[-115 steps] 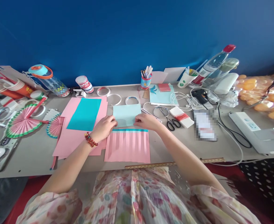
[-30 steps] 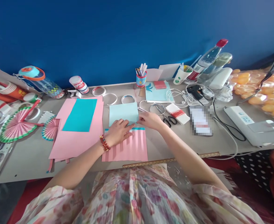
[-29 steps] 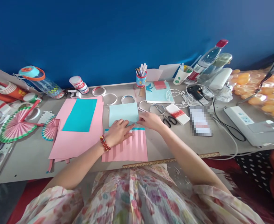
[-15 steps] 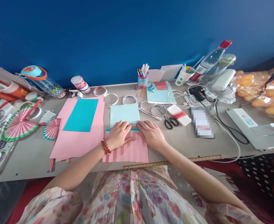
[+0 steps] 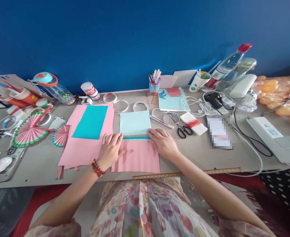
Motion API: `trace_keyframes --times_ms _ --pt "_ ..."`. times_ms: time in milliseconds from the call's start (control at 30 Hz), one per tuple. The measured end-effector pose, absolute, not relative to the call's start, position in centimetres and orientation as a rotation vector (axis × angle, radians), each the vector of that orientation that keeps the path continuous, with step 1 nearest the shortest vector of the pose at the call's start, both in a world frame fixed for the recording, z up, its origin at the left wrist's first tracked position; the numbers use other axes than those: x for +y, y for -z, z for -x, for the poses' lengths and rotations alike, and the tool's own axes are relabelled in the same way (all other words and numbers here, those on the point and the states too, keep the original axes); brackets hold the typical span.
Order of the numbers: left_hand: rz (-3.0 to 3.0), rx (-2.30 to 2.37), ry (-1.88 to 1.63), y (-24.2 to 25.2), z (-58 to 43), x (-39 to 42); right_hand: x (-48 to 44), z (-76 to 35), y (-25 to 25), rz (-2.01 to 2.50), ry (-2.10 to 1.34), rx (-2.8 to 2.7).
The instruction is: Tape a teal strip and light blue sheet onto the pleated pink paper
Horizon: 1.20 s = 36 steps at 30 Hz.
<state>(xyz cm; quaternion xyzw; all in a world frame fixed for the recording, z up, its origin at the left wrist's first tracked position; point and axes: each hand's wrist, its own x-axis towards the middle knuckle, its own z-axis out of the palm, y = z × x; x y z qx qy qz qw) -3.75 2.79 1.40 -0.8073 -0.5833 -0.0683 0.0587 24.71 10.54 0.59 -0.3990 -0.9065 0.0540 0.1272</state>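
A pink sheet of paper with faint vertical creases lies in front of me. A teal strip runs along its top edge, and a pale blue sheet borders that strip above. My left hand, a red bead bracelet on its wrist, rests at the pink sheet's upper left corner with fingers spread. Flat at the opposite corner lies my right hand, fingertips touching the pale blue sheet's lower right corner. Neither hand grips anything.
Larger pink sheets with a teal sheet on top lie left, beside folded paper fans. To the right are black scissors, a thread-wrapped card and a phone. A patterned strip follows the front edge.
My left hand has slid left along the teal strip to the corner, uncovering more of the strip and creased sheet. My right hand stays at the right corner. The view has shifted slightly.
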Motion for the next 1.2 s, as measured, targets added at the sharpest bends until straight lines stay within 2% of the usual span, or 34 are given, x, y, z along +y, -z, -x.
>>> trace_keyframes --times_ms 333,567,767,900,1067,1200 --pt "2.406 -1.832 0.316 -0.3 3.5 2.5 10.3 -25.4 0.2 1.129 -0.163 -2.621" --pt "2.442 -1.812 0.361 -0.5 3.8 2.7 12.1 -22.3 -2.7 1.218 -0.098 -2.710" --pt "2.431 -1.823 0.409 -0.7 4.0 2.7 13.2 -18.0 -3.5 1.173 -0.410 -2.741" --pt "2.355 -1.901 0.713 -1.3 4.0 2.5 13.7 -17.6 -3.1 1.224 -0.683 -2.617" --pt "2.474 -2.159 1.176 -3.0 2.8 2.1 14.1 -18.3 -3.0 1.235 -0.790 -2.492" --pt "2.554 -2.524 1.732 -3.7 0.8 2.9 13.0 -17.9 -3.0 1.091 -1.149 -2.090"
